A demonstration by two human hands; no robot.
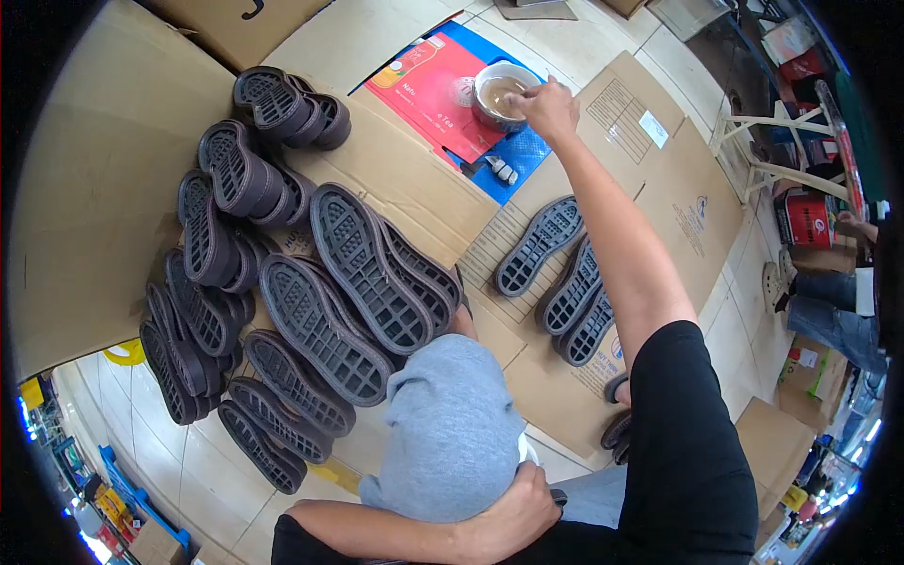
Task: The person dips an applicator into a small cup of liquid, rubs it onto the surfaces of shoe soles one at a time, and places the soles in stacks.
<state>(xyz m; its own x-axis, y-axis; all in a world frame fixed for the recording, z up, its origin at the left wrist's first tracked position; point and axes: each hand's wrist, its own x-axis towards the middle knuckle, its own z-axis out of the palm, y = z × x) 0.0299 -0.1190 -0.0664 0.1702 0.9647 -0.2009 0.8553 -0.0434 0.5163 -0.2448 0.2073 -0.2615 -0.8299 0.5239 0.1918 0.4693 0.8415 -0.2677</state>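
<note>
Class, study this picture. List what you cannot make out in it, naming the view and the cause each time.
All in the head view:
- Anything pinched by the right hand at the cup: too small, screened by fingers.
- Most of the white item: behind the left hand and the grey knee.
- Lower stacked soles: covered by upper ones.
- Label print: too small.
- Other person's head: cut off, right edge.

The scene is viewed from the person's head, forward and steeply downward, through a wide, round-edged lens. The black sleeve (695,424) and grey knee (452,433) are taken in closely; the soles (372,268) are seen from above, the tiled floor (744,325) farther off.
</note>
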